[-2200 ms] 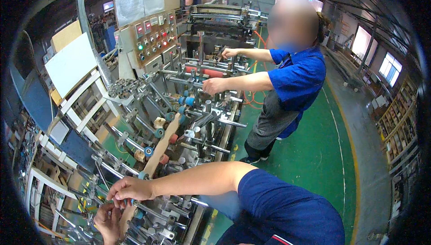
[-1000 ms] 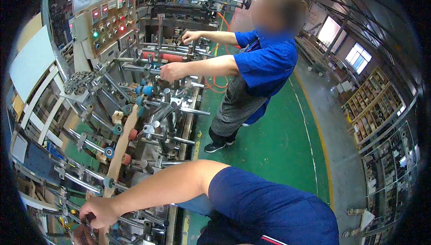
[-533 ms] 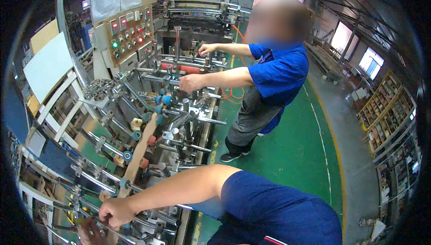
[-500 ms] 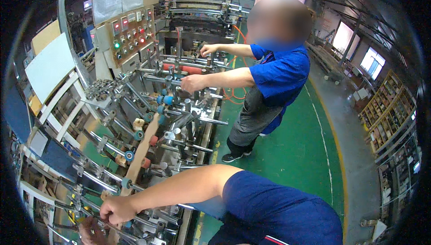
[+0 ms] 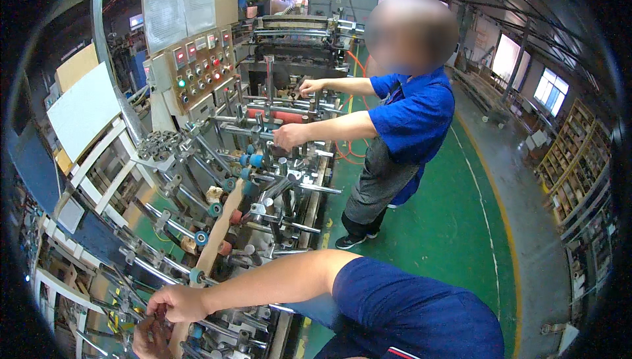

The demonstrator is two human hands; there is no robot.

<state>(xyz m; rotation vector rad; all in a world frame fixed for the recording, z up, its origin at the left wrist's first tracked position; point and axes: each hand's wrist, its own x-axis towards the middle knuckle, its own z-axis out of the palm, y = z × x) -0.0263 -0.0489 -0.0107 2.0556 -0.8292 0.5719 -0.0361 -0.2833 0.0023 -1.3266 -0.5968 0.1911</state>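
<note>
My right hand (image 5: 176, 302) reaches across from the lower right and is closed, its fingers bent down over the metal rods of a long machine. Just below it, my left hand (image 5: 151, 339) is closed too, fingertips nearly meeting those of the right. Whatever sits between the fingers is too small and hidden to make out. A tan flat belt (image 5: 209, 251) runs along the machine and passes beside both hands. Close to my right wrist, a teal roller (image 5: 196, 275) touches that belt.
Across the machine's far part a co-worker in a blue shirt (image 5: 415, 112) stands with both hands on its rods, near a red roller (image 5: 280, 116). A control panel (image 5: 197, 69) with lit buttons stands at far left. Shelving (image 5: 576, 161) lines the right side of the green floor (image 5: 441, 227).
The whole view has shifted slightly, so the machine sits a little farther right and lower. My left hand has come closer under my right hand. The co-worker's hands stay at nearly the same rods.
</note>
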